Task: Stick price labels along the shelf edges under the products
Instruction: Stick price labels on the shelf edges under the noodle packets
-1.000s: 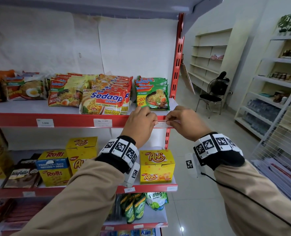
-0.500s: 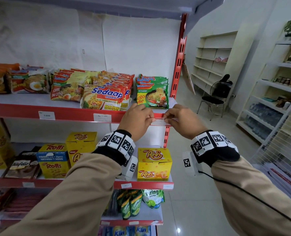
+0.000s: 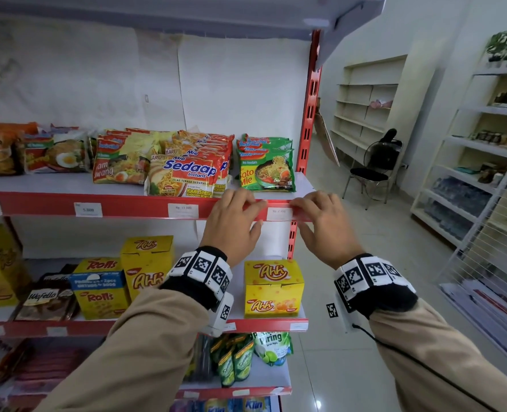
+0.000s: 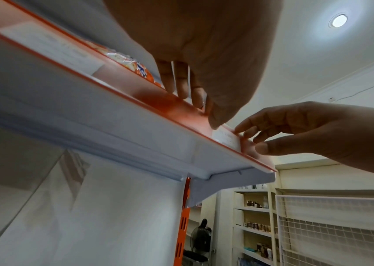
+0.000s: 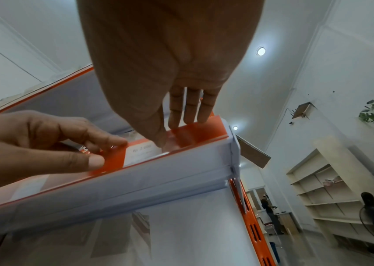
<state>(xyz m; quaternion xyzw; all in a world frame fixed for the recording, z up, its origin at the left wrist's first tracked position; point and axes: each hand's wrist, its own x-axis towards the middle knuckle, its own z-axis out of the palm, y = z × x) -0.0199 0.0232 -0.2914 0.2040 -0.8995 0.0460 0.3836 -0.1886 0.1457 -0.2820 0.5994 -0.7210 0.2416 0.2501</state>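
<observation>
A new white price label (image 3: 279, 214) sits on the red shelf edge (image 3: 127, 205) under the green Soto Mie noodle packs (image 3: 265, 168). My left hand (image 3: 246, 212) lies just left of the label, fingers over the top of the edge and thumb on its front. My right hand (image 3: 308, 212) does the same just right of it. The left wrist view shows my left hand (image 4: 204, 108) touching the strip beside the label (image 4: 225, 137), with the right hand (image 4: 249, 138) at the label's far end. The right wrist view shows the right hand (image 5: 177, 129), the label (image 5: 140, 153) and the left hand (image 5: 104, 153).
Two older labels (image 3: 183, 210) (image 3: 88, 209) sit further left on the same edge. The red upright (image 3: 308, 114) stands right of my hands. Yellow Ahh boxes (image 3: 271, 288) fill the shelf below. A chair (image 3: 374, 171) and white racks (image 3: 469, 173) stand across the aisle.
Both hands pinched the label together at the shelf edge before. They have now slid apart to either side, and the label shows uncovered on the strip.
</observation>
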